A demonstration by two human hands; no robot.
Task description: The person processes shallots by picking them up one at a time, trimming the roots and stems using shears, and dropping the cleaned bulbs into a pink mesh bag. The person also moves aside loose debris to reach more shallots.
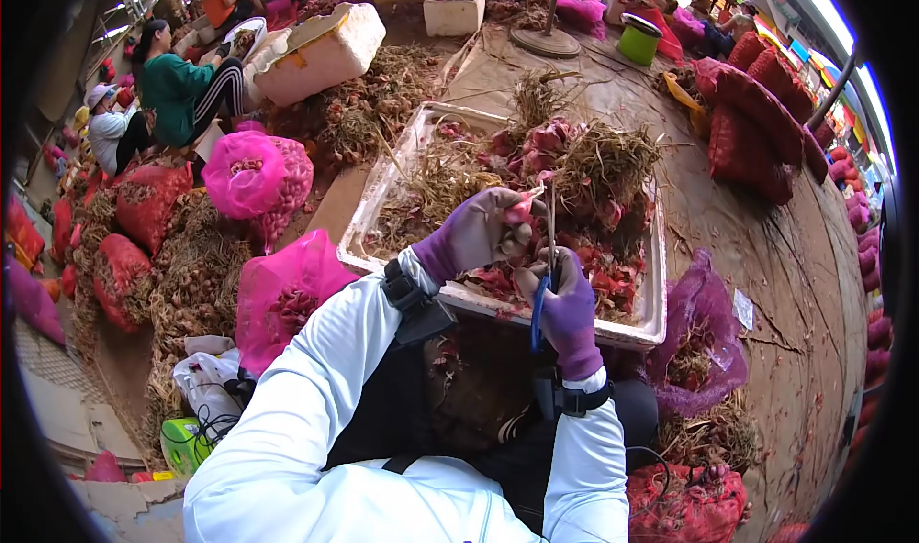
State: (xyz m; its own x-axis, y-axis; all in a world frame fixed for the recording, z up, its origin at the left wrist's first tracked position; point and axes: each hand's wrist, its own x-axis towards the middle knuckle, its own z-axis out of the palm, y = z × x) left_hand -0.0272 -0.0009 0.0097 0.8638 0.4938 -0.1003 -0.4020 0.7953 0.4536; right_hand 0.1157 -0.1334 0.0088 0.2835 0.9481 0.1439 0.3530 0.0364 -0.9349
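A brown sheet [799, 304] covers the floor across the right half of the frame, with dark red mesh sacks [751, 155] heaped at the upper right. At the upper left a person in a green top [175, 95] sits near a large white foam box [321, 57]. Bright pink mesh bags [292, 299] stand left of centre, and a purple mesh bag [704, 352] lies at the right of centre.

In the middle of the frame is a shallow white tray [632, 333] filled with reddish bulbs, loose skins and dry stalks [613, 165]. Both hands are over its near part, in purple gloves with paler fingers. The left hand [476, 235] is closed on a small pinkish-red bulb [519, 209], which sits at the fingertips on the hand's right side, its pale, narrow end pointing toward the upper right. The right hand [563, 306], lower and further right, is wrapped around blue-handled scissors [537, 315]. Their blades point up the frame, just to the right of the bulb; whether they touch it, or how far apart they are spread, I cannot tell.
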